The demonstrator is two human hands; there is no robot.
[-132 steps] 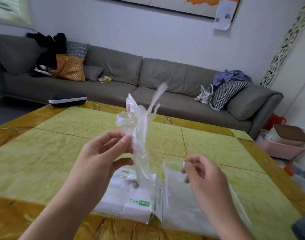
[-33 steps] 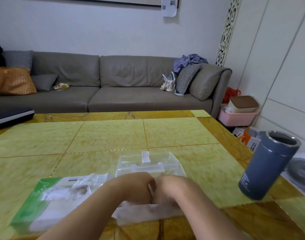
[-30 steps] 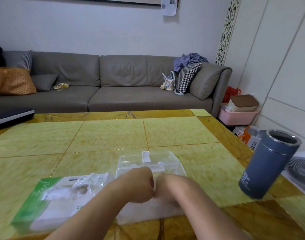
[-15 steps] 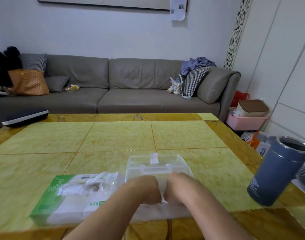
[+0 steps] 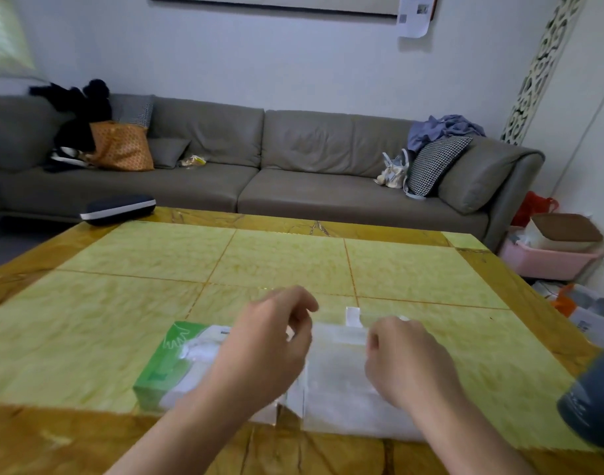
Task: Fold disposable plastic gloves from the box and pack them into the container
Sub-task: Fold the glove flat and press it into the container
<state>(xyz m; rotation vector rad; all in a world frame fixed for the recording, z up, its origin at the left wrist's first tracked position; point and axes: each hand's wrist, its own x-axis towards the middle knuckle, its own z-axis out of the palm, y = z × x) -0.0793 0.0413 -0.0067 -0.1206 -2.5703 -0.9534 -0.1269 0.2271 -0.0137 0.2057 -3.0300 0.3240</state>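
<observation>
both hands, left hand (image 5: 259, 354) and right hand (image 5: 401, 358), hover loosely curled, holding nothing, above the clear container (image 5: 338, 375); the glove box (image 5: 163, 365) sits just beside it for short reach.

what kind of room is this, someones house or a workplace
Most likely a home living room. A long grey sofa strewn with cushions, bags and clothes runs along the wall, a framed picture hangs above it, and the person works at a yellow-tiled table in front.
</observation>
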